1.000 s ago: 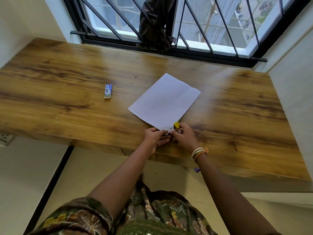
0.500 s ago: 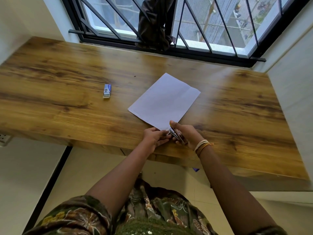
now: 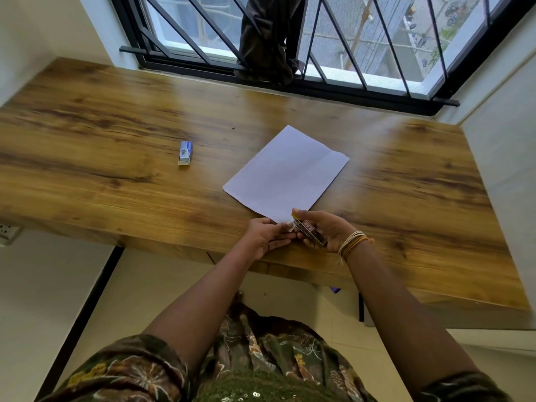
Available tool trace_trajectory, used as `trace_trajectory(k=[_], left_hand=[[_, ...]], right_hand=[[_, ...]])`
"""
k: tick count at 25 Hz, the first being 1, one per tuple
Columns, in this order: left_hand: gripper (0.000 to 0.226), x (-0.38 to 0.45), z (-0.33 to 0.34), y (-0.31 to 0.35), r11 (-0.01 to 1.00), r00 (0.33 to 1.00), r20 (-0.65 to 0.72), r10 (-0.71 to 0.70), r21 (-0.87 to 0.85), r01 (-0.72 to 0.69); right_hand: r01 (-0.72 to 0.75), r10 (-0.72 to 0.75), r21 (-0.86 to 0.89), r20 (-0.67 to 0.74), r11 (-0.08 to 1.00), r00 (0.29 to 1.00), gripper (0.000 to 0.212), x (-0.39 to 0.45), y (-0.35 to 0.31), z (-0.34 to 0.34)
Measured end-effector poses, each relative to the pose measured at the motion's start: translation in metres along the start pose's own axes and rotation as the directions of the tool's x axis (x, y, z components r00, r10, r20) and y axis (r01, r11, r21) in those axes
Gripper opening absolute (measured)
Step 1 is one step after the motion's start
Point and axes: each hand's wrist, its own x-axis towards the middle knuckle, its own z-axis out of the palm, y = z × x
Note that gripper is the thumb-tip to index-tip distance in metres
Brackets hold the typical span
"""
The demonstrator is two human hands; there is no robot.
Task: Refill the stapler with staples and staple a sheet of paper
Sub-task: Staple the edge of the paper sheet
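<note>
A white sheet of paper (image 3: 285, 172) lies at an angle on the wooden desk (image 3: 116, 175). My left hand (image 3: 265, 235) pinches the sheet's near corner. My right hand (image 3: 326, 230) holds a small stapler (image 3: 308, 228) with a yellow tip, its nose at that same corner, touching the paper's edge. A small blue box of staples (image 3: 184, 152) rests on the desk to the far left, apart from both hands.
A barred window (image 3: 348, 39) runs along the desk's far edge, with a dark cloth (image 3: 268, 39) hanging on the bars. Walls close in the desk at left and right. A wall socket (image 3: 7, 232) sits below the desk's left end.
My right hand turned the stapler over and brought its nose back to the paper's corner. My left hand stayed on the corner. The staple box did not move.
</note>
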Motion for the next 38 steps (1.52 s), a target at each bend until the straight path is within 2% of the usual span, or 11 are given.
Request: trace_trajectory(k=[4, 11, 18, 22, 26, 32, 38], left_hand=[[0.046, -0.003, 0.002, 0.000, 0.998, 1.000, -0.003, 0.017, -0.059, -0.017], [0.020, -0.005, -0.003, -0.008, 0.986, 0.996, -0.046, 0.080, -0.141, -0.086], [0.015, -0.005, 0.000, -0.006, 0.987, 0.993, -0.084, 0.082, -0.131, -0.092], [0.016, -0.004, 0.001, -0.006, 0.989, 0.992, -0.090, 0.087, -0.114, -0.097], [0.010, -0.005, 0.002, -0.005, 0.990, 0.993, -0.090, 0.076, -0.114, -0.086], [0.009, -0.006, 0.003, -0.003, 0.989, 0.993, -0.088, 0.077, -0.116, -0.087], [0.015, -0.007, 0.004, -0.001, 0.990, 0.993, -0.095, 0.065, -0.115, -0.076]], right_hand=[[0.007, -0.007, 0.019, 0.019, 1.000, 1.000, 0.041, -0.002, -0.001, 0.000], [0.006, -0.007, 0.022, 0.033, 1.000, 0.999, 0.042, -0.004, -0.001, 0.001], [0.000, 0.001, -0.009, 0.035, 1.000, 0.999, 0.039, -0.001, -0.003, -0.001], [0.023, -0.032, -0.070, -0.131, 0.997, 0.991, 0.040, 0.006, 0.000, 0.004], [0.070, -0.073, -0.022, -0.222, 0.997, 0.972, 0.037, 0.011, 0.002, 0.009], [0.083, -0.086, -0.033, -0.090, 0.996, 0.992, 0.049, 0.003, 0.001, 0.000], [0.066, -0.067, -0.015, -0.053, 0.998, 0.996, 0.048, 0.002, -0.005, -0.010]])
